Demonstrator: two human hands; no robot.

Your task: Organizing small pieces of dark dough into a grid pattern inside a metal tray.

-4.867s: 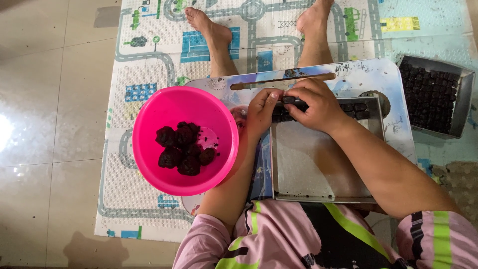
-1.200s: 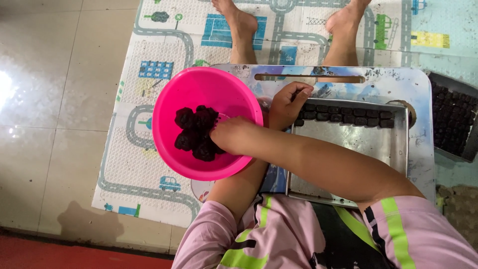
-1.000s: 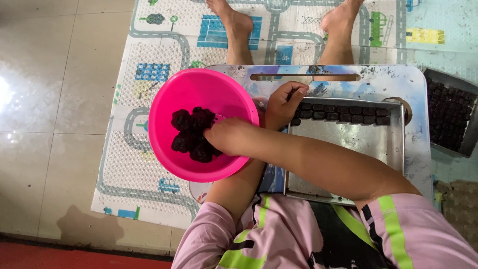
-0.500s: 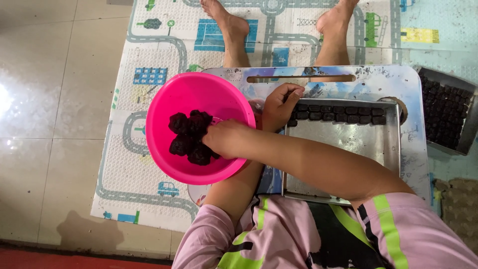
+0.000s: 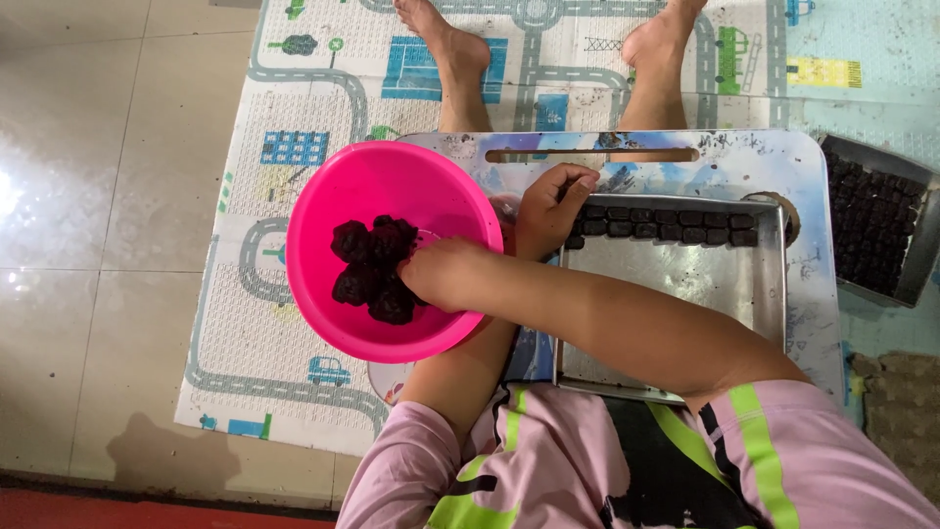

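Right hand [image 5: 446, 274]: crossed leftward into pink bowl [image 5: 323, 211], grip touching dark lumps [image 5: 372, 269]; closure indeterminate. Left hand [image 5: 548, 206]: curled at tray [image 5: 676, 274] edge.

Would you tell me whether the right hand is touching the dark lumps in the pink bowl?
Touching: the head view shows the right hand inside the pink bowl, fingers against the dark lumps.

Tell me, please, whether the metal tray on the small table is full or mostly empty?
Mostly empty. The metal tray holds only one row of dark pieces along its far edge; the rest shows bare metal.
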